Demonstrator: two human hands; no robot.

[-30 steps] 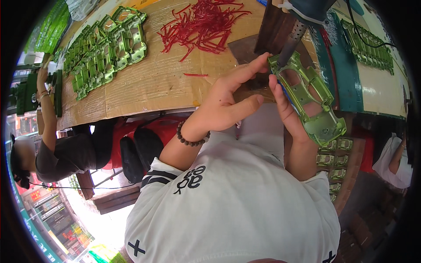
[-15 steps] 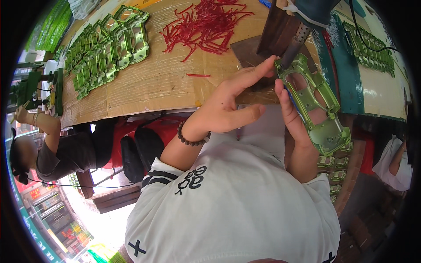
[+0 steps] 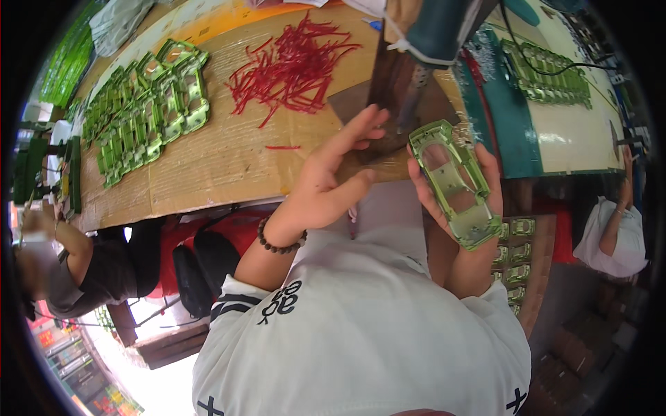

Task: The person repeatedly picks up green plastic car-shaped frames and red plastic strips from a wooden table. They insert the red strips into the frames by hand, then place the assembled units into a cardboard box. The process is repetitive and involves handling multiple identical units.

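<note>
A shiny green toy car body shell [image 3: 444, 179] with open window holes rests in my right hand [image 3: 491, 191], gripped along its sides with the fingers and thumb. To its left, my left hand [image 3: 326, 184] is raised and empty, fingers stretched and thumb apart. Just beyond the shell, a perforated metal nozzle [image 3: 415, 93] points down from a dark teal tool that looks like a heat gun [image 3: 436, 31]. The shell is apart from the nozzle tip. Part of my right palm is hidden behind the shell.
Thin red strips [image 3: 295, 66] lie heaped on the cardboard-covered table [image 3: 229, 163]. Rows of green shells [image 3: 156, 104] stand at left, more [image 3: 548, 73] at far right. A tray of shells [image 3: 517, 256] is beside my right arm. People sit at both sides; a black cable [image 3: 555, 69] hangs at right.
My right hand has brought the shell back from the nozzle and turned it to show its face more fully. My left hand has come away from the shell. The whole view has shifted slightly.
</note>
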